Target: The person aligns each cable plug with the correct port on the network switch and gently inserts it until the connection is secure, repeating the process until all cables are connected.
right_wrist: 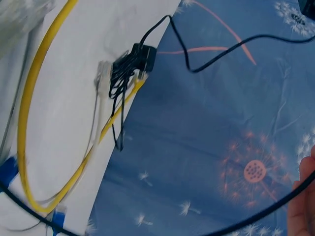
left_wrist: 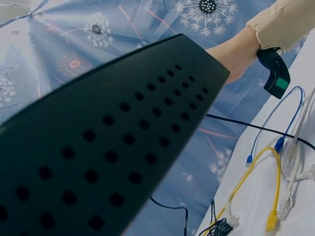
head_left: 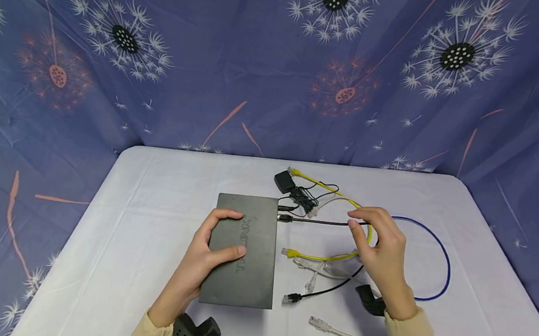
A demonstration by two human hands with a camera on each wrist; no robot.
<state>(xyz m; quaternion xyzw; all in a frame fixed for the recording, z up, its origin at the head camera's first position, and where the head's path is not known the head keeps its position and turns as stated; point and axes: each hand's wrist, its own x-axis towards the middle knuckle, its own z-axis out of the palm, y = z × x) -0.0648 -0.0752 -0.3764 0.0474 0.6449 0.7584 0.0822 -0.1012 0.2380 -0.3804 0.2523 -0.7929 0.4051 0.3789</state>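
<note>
A dark grey TP-LINK network switch (head_left: 254,277) is held by my left hand (head_left: 197,259), its thumb and fingers spread over the top from the left side. In the left wrist view the perforated side of the switch (left_wrist: 160,123) fills much of the picture and hides the left fingers. A black Ethernet cable (head_left: 320,222) has one end at the right side of the switch. To the right, my right hand (head_left: 382,250) pinches that cable between thumb and fingertips. Its fingers (right_wrist: 300,206) show only at the edge of the right wrist view.
Yellow (head_left: 321,258), white (head_left: 345,334) and blue (head_left: 448,266) network cables lie right of the switch, beside another black plug (head_left: 292,298). Behind them sits a black power adapter (head_left: 284,181) with its bundled cord (head_left: 303,197). A patterned curtain (head_left: 197,99) surrounds the white table (head_left: 142,231).
</note>
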